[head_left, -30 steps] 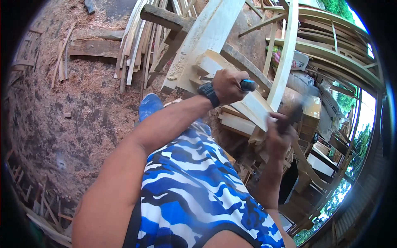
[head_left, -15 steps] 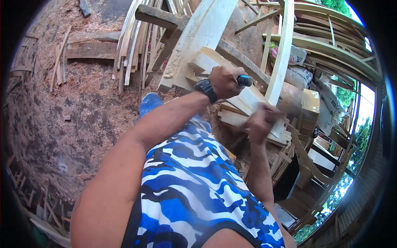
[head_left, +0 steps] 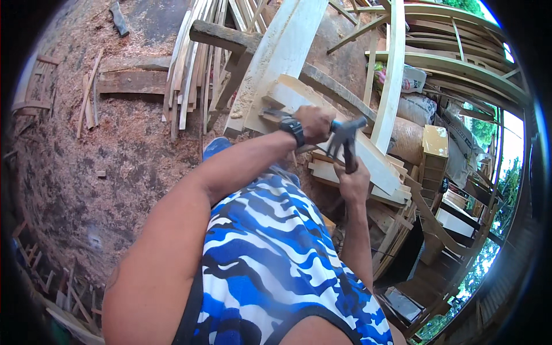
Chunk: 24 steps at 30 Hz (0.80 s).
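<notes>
My left hand (head_left: 315, 123) is wrapped round a chisel (head_left: 273, 113), whose blue-and-black handle end sticks out on the right. Its blade points left, along the notched end of a pale wooden board (head_left: 293, 92). In my right hand (head_left: 354, 179) is a hammer (head_left: 347, 131), gripped by its dark handle. The hammer's head is right at the chisel's handle end; whether they touch I cannot tell. More pale boards (head_left: 328, 172) lie stacked under my hands.
A wide plank (head_left: 287, 46) with shavings on it rests across a rough wooden trestle (head_left: 221, 35). Thin wood strips (head_left: 192, 63) lie to its left. Sacks (head_left: 415, 109) and a yellowish box (head_left: 435, 141) stand at right. Shavings cover the floor (head_left: 132, 172).
My right hand, blurred earlier, has moved slightly left and down. The hammer now shows clearly against the chisel's end. My left hand keeps its grip on the chisel.
</notes>
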Motion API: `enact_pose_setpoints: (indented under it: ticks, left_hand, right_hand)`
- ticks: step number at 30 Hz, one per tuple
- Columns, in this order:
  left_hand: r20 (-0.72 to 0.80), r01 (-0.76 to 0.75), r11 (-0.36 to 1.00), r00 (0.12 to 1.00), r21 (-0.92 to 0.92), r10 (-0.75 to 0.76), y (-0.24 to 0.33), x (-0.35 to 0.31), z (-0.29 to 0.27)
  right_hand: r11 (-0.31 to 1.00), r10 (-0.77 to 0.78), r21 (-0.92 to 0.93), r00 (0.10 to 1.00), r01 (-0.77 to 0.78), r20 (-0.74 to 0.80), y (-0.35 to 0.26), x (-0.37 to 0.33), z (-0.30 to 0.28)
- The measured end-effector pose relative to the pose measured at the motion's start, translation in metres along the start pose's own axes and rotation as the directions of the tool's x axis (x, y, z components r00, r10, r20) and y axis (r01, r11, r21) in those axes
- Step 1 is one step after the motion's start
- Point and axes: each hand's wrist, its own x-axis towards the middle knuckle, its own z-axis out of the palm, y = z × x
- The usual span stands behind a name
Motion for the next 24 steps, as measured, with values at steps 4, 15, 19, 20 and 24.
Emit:
enact_pose_setpoints:
  ticks: [4,15,19,20,24]
  left_hand:
    - [0.145,-0.097,0.991,0.986,0.089,0.084,0.039,-0.009,-0.015]
    - [-0.620,-0.540,0.830,0.701,-0.138,0.352,0.053,0.029,-0.036]
    - [-0.556,-0.476,0.859,0.773,-0.190,0.305,0.028,0.031,-0.033]
    - [-0.551,-0.462,0.867,0.781,-0.190,0.295,0.024,0.032,-0.032]
    - [-0.583,-0.448,0.864,0.774,-0.229,0.246,0.014,0.039,-0.031]
  right_hand:
    - [0.937,-0.100,0.319,0.984,0.143,-0.148,0.022,-0.014,-0.004]
    - [0.664,-0.195,0.638,0.915,0.389,-0.354,-0.063,-0.035,-0.093]
    - [0.741,-0.071,0.672,0.996,0.019,0.051,-0.039,-0.033,-0.080]
    - [0.773,-0.077,0.633,0.996,0.033,0.042,-0.035,-0.034,-0.077]
    - [0.768,-0.072,0.638,0.997,0.057,-0.002,-0.046,-0.029,-0.066]
